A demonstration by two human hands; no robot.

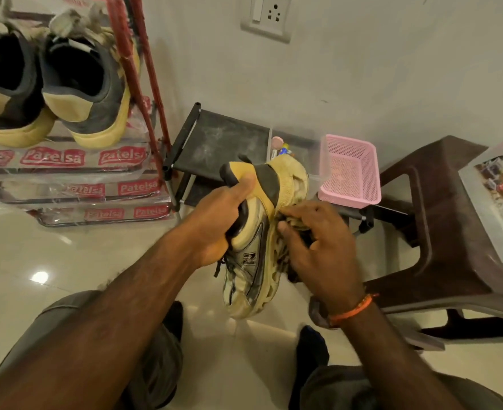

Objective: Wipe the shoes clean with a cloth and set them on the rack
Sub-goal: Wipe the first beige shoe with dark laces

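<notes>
Hands hold a yellow sneaker (256, 241) in the air above the floor (37, 261), heel up and toe down: the left hand (219, 223) grips its heel, while the right hand (318, 244) presses a dark cloth (296, 224) against the sole. A matching pair (49, 84) sits on the rack (67, 161) at the floor's far left, with a pink basket (350, 173) beside a brown stool (439, 220).

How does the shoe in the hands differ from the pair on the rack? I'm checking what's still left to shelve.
The held shoe is gripped by the left hand, turned on its side above the floor; the pair on the rack stands upright, heels toward the camera. The right hand presses a cloth against the held shoe; nothing touches the pair. Both have yellowish soles.
</notes>
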